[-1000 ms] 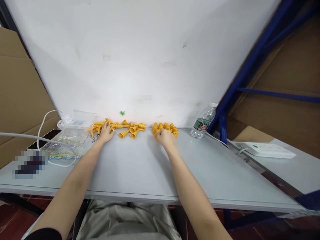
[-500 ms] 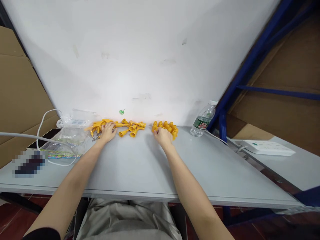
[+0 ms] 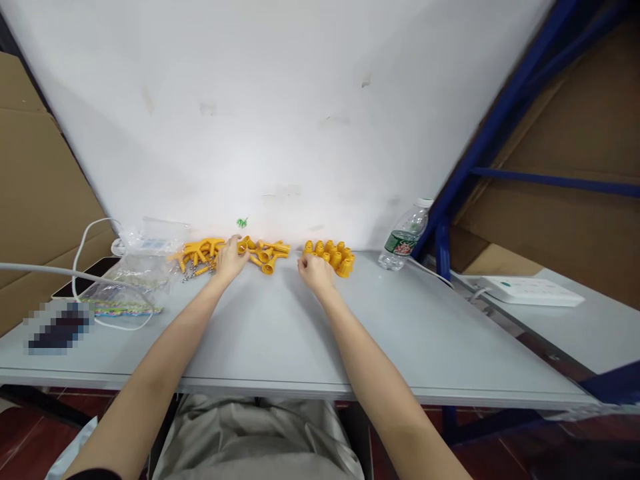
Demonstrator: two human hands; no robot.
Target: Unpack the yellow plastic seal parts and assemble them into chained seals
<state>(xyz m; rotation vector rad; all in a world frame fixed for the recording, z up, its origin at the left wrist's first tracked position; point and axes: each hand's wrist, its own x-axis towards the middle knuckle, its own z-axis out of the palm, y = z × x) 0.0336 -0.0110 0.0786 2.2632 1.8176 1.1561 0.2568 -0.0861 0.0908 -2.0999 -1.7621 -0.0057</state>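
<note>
My left hand [image 3: 231, 262] is closed round a yellow funnel-shaped plastic piece [image 3: 243, 246], whose open mouth faces right between thumb and fingers. Just right of it, several loose yellow funnel-shaped pieces [image 3: 268, 268] lie on their sides. To its left is a pile of yellow branching plastic parts [image 3: 199, 251] with small metal chains. My right hand [image 3: 317, 271] is curled shut on the table, in front of a cluster of yellow cup-like pieces [image 3: 345, 267] standing upright. Its fingers hide whether anything is inside.
A water bottle [image 3: 404, 237] stands at the right by the blue frame [image 3: 442, 247]. A white power strip [image 3: 530, 291] lies beyond. Clear plastic bags [image 3: 143, 270] and a white cable [image 3: 75, 272] are on the left. A white panel [image 3: 300, 133] rises behind the table [image 3: 280, 333].
My left hand has moved right from the branching parts to the funnel-shaped pieces and closed on one. My right hand has shifted slightly left and toward me, uncovering more upright pieces.
</note>
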